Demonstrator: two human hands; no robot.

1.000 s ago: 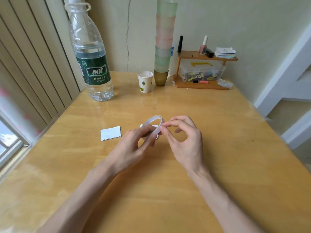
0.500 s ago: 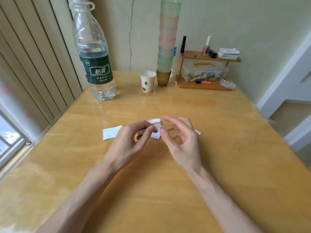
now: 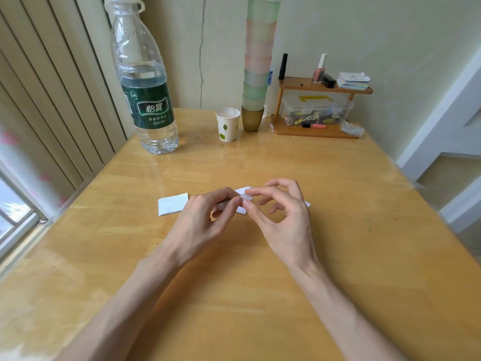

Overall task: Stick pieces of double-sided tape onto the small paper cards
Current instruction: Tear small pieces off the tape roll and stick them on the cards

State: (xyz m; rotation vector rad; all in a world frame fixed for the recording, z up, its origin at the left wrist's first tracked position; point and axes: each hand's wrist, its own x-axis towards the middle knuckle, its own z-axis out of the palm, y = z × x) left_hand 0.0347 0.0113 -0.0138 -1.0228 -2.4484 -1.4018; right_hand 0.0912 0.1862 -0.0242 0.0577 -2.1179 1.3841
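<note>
White tape roll (image 3: 243,191) mostly hidden, gripped by left hand (image 3: 200,220) | end pinched by right hand (image 3: 281,225) | square card (image 3: 173,204) flat, left of roll

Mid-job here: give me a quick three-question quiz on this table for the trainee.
1. True or false: the water bottle stands at the right edge of the table.
2. What lies flat just left of the left hand? A) a paper card B) a pen C) scissors
3. Fill in: the right hand pinches a piece of ____ between thumb and forefinger.
Key: 1 false, it stands far left. 2 A, the paper card. 3 tape.
</note>
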